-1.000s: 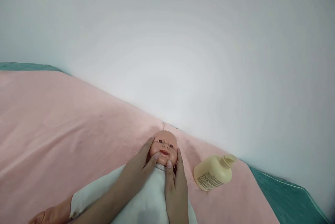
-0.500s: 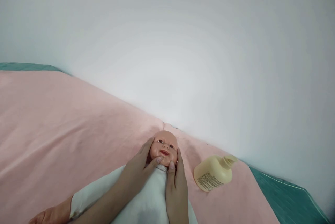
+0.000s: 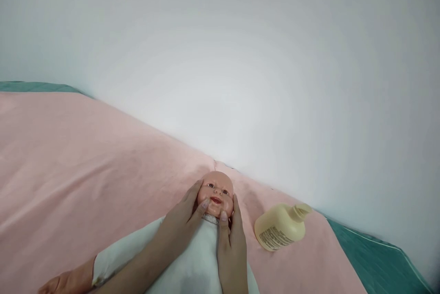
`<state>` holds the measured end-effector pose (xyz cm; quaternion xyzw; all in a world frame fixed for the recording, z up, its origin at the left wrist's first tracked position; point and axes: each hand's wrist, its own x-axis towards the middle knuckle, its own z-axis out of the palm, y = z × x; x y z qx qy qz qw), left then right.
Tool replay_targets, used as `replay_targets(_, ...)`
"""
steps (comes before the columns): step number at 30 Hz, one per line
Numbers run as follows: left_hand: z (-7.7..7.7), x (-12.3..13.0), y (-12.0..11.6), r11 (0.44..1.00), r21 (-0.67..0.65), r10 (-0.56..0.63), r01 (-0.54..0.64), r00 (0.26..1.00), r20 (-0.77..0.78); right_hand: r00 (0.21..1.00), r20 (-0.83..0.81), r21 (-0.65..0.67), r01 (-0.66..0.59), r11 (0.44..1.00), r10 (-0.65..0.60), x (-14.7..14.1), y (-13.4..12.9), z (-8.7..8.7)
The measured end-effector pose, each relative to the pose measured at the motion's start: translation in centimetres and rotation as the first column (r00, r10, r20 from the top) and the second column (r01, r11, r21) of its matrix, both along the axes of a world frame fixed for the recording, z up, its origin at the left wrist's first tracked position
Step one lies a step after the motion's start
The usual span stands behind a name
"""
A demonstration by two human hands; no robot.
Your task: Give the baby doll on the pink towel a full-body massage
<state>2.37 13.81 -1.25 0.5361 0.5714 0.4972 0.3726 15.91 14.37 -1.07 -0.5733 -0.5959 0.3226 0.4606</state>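
A baby doll point(image 3: 216, 193) in a white garment point(image 3: 197, 257) lies face up at the lower middle. Around the left side of its head is my left hand point(image 3: 185, 216), the thumb on the cheek beside the mouth. My right hand point(image 3: 230, 239) cups the other side, its thumb at the chin. Both hands have the head between them, with the fingers along its sides. The doll's arm point(image 3: 68, 280) reaches out at the bottom left, partly beyond my left forearm.
A pale yellow pump bottle point(image 3: 279, 227) stands to the right of the doll on a pink cloth point(image 3: 85, 170). Green material point(image 3: 378, 257) shows past the cloth at the right and far left. A white wall point(image 3: 220, 55) rises behind.
Both thumbs have shifted slightly over the lower face, the left one up and outward from the chin toward the cheek. The doll and bottle have stayed in place.
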Motion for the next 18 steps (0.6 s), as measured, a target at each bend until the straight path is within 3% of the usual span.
replay_targets(10, -0.25, 0.01, -0.02, 1.000, 0.001, -0.016, 0.016, 0.997, 0.074, 0.999, -0.048, -0.059, -0.017, 0.998, 0.014, -0.11, -0.15, 0.34)
replay_targets(18, -0.13, 0.04, -0.10, 1.000, 0.006, -0.014, 0.014, 0.998, 0.066, 1.000, -0.008, -0.012, 0.008, 1.000, -0.009, -0.03, -0.02, -0.13)
